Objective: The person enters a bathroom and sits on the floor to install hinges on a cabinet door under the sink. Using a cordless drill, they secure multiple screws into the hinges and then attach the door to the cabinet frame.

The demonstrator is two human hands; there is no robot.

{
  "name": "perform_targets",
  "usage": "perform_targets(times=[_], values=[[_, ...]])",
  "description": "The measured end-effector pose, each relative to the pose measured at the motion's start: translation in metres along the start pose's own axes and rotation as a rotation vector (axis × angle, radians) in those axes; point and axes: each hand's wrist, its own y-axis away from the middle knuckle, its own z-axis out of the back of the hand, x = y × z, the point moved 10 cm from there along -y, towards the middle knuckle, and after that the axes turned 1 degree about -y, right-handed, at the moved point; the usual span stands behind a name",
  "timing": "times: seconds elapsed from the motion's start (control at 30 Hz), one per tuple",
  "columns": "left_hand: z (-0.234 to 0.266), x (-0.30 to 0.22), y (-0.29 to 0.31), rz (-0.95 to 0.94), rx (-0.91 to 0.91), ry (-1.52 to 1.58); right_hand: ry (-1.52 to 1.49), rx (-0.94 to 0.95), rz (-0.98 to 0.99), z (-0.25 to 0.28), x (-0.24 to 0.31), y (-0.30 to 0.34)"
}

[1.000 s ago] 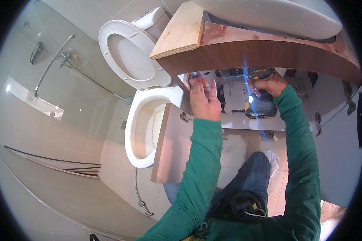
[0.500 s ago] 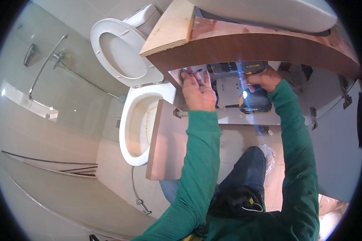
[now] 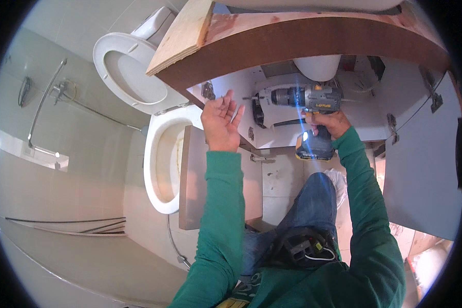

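My right hand [image 3: 333, 123] is wrapped around the grip of a grey and black cordless drill [image 3: 315, 97]. The drill's bit points left inside the open vanity cabinet, and its lamp is lit. Facing the bit across a short gap is my left hand [image 3: 222, 123], palm up, fingers apart and slightly curled, with nothing visible in it. Just above its fingers, a metal hinge [image 3: 208, 91] sits on the cabinet's left side wall, and another hinge [image 3: 251, 133] is lower down. Below my left hand stands a cabinet door [image 3: 195, 179], partly behind my left sleeve.
The cabinet's brown curved front rail [image 3: 313, 38] arches above the drill. A white pipe-like part [image 3: 317, 66] and a dark curved strip [image 3: 259, 110] are inside. On the right, a grey door [image 3: 421, 169] hangs open. A toilet [image 3: 159, 169] with its lid raised stands left.
The drill has come lower and out from under the front rail into fuller view. My left hand has drawn back from the hinge area, its fingers opening, and the view has shifted.
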Motion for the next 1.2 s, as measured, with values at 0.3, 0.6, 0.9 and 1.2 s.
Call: perform_targets(times=[0.3, 0.6, 0.9, 1.2], values=[[0.035, 0.014, 0.015, -0.062, 0.320, 0.005, -0.162, 0.063, -0.086, -0.032, -0.044, -0.002], [0.046, 0.036, 0.020, -0.016, 0.019, 0.066, -0.139, 0.144, 0.057, -0.056, -0.004, -0.024], [0.032, 0.048, 0.008, 0.152, 0.171, 0.158, -0.081, 0.172, 0.064, -0.059, 0.009, -0.038], [0.011, 0.034, 0.013, -0.049, 0.003, -0.273, -0.036, 0.151, 0.064, -0.056, -0.009, -0.047]])
